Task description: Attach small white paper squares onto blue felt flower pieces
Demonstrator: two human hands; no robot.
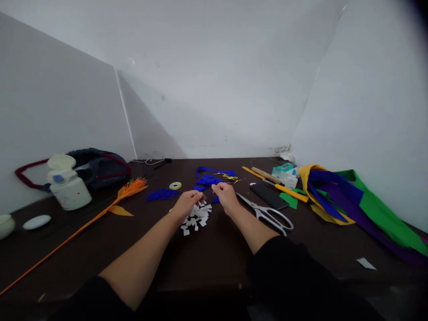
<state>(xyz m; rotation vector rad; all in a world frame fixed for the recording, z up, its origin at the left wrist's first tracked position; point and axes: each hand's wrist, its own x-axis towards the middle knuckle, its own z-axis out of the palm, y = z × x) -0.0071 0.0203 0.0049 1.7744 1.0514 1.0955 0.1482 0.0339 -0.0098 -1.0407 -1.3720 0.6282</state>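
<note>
My left hand (187, 204) is closed in a pinch above a heap of small white paper squares (197, 219). My right hand (227, 197) is pinched too, a short way to the right, with its fingertips pointing towards the left ones. Whatever lies between the fingers of either hand is too small to make out. Just beyond both hands are pieces of blue crepe paper (207, 179), with thin yellow strips (230, 177) beside them. A pair of scissors (267, 213) with grey handles lies partly open by my right forearm.
Left are an orange paper flower (129, 189) on a long stem, a white bottle (70, 191), blue fringed paper (162, 194), a round spool (175, 185) and a dark bag (103, 169). Right are a black phone-like slab (267, 195), a yellow cutter (290, 192) and coloured crepe sheets (368, 200).
</note>
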